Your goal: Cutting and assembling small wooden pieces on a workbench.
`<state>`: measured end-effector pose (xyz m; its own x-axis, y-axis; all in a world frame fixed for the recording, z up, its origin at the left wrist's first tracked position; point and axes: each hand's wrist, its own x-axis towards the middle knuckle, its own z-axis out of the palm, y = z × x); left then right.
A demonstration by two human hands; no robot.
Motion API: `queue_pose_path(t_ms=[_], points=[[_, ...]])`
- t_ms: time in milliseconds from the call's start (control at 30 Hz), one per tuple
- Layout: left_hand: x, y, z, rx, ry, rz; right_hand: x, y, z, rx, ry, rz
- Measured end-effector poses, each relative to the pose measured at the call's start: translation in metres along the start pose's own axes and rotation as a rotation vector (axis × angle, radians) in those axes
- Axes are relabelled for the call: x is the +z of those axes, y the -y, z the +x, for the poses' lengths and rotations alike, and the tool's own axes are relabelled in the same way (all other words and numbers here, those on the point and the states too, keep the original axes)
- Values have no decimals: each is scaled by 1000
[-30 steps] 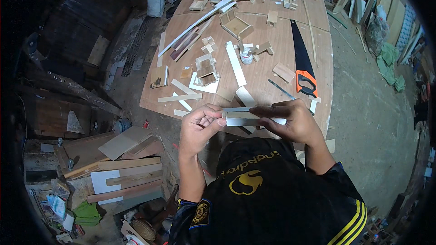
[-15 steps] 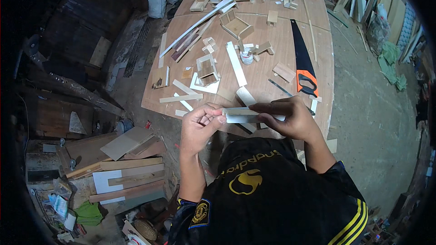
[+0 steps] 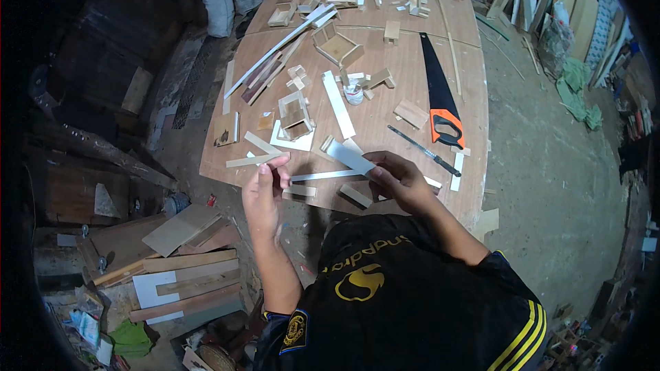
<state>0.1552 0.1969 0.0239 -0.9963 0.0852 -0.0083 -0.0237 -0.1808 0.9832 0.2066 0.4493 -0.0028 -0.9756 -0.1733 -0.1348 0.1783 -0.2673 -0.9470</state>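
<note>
My right hand (image 3: 404,182) grips a short flat strip of wood with a pale white face (image 3: 349,156); its free end points up and left over the table's near edge. My left hand (image 3: 265,189) is raised apart from that strip, its thumb and fingers parted with nothing visible between them. A thin white strip (image 3: 326,176) runs between the two hands, its left end near my left fingertips. Below it are a small wood block (image 3: 300,192) and another block (image 3: 355,196) close to the table's edge.
On the wooden table (image 3: 392,106) lie a handsaw with an orange handle (image 3: 447,126), a dark slim tool (image 3: 421,149), a small open wooden box (image 3: 294,115), a white glue pot (image 3: 353,93) and several offcuts. Stacked boards (image 3: 185,223) lie on the floor at left.
My hands have moved apart. The left hand has let go of the strip and drawn left; the right hand keeps it, now tilted. The whole view has shifted slightly.
</note>
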Motion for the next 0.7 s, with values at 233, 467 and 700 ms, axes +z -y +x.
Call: queue_pose_path(t_ms=[233, 467, 700], points=[[16, 1, -9, -41, -26, 184, 1, -15, 0, -68, 15, -115], [38, -23, -4, 32, 82, 267, 4, -2, -1, -51, 1, -266], [38, -20, -7, 73, 15, 334, 8, 9, -2, -36, 21, -289]])
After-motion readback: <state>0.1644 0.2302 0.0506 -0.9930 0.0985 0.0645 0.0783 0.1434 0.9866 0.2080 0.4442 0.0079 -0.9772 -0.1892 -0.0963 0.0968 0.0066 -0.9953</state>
